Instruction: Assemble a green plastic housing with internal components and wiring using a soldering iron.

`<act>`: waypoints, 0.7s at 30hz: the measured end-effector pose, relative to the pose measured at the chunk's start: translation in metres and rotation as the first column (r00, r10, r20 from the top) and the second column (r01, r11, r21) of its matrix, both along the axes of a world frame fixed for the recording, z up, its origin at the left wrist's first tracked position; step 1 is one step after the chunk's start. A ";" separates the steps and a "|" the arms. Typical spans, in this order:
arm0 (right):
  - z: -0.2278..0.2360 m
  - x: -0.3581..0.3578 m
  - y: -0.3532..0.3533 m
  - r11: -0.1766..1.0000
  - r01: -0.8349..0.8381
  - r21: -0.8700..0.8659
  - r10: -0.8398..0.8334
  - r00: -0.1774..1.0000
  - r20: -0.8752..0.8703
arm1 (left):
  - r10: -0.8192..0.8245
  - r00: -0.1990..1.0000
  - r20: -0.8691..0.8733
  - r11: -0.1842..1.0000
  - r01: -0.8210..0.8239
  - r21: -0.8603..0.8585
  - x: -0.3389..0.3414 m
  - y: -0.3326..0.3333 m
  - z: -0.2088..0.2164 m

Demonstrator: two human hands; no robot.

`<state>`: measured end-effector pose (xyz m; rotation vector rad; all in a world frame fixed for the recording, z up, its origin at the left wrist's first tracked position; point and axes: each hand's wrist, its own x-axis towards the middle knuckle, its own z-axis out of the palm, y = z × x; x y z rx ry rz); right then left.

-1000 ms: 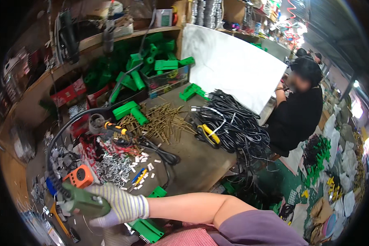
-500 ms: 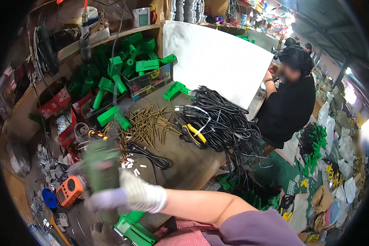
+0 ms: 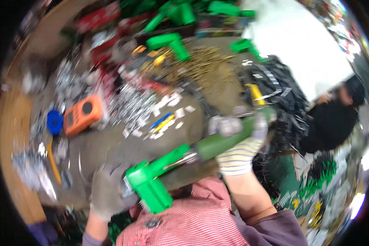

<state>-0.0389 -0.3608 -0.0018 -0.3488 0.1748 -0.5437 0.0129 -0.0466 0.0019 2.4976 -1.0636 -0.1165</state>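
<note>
Cluttered workbench (image 3: 110,143); green tool (image 3: 184,164) between grips

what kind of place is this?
Probably a small workshop or assembly bench for power tools. Gloved hands hold a green power tool; the cluttered workbench carries a heap of brass-coloured screws, more green tool housings and a bundle of black cables.

Motion blur smears my whole view; my left hand (image 3: 108,192) half hides the green tool's (image 3: 151,188) end, and small parts on the table (image 3: 110,147) stay unreadable.
</note>
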 end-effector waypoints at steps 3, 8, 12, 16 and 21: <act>-0.006 0.000 -0.014 0.995 -0.085 0.049 0.080 0.992 0.100 | 0.019 1.000 -0.009 1.000 -0.019 0.004 0.007 -0.011 0.004; -0.022 -0.001 -0.019 0.982 -0.191 0.016 0.185 0.968 0.169 | 0.035 0.998 -0.059 0.996 -0.030 0.079 0.005 -0.005 0.004; -0.018 -0.001 -0.007 0.976 -0.216 -0.021 0.215 0.953 0.215 | 0.033 0.998 -0.051 0.996 -0.029 0.080 0.004 0.000 0.003; -0.015 -0.001 0.001 0.967 -0.242 -0.084 0.254 0.949 0.189 | 0.026 0.997 -0.073 0.996 -0.019 0.089 0.005 0.002 0.002; -0.014 0.001 0.007 0.969 -0.244 -0.027 0.245 0.950 0.192 | -0.013 0.999 -0.034 0.999 0.014 0.036 0.006 0.005 -0.001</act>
